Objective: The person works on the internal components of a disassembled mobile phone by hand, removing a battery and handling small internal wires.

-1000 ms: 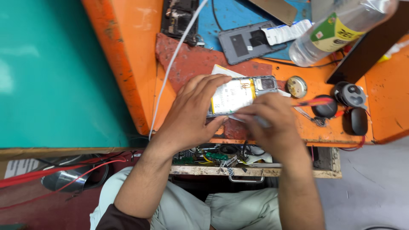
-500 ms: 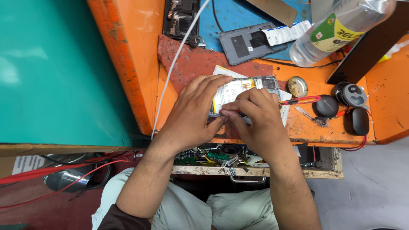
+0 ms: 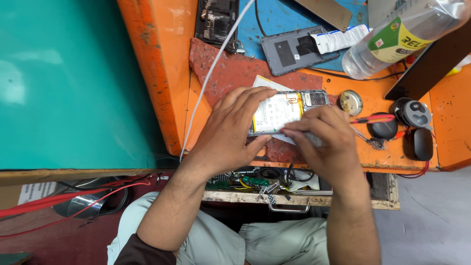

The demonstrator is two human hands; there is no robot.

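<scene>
An opened phone (image 3: 289,109) lies back-up on the orange workbench (image 3: 373,157), its white battery and camera module showing. My left hand (image 3: 230,130) grips the phone's left end, fingers over the top edge and thumb under the bottom edge. My right hand (image 3: 326,140) rests over the phone's lower right part, fingertips pinching a thin pale strip at the phone's bottom edge. What the strip is I cannot tell.
A clear plastic bottle (image 3: 402,39) lies at the back right beside a grey phone back cover (image 3: 294,49) and a white tube (image 3: 338,39). Small round black parts (image 3: 412,115) and red-handled tweezers (image 3: 375,119) sit right of the phone. An open drawer (image 3: 294,189) of parts is below.
My right hand has slid from covering the phone's middle toward its lower right edge, uncovering more of the battery. My left hand keeps its hold.
</scene>
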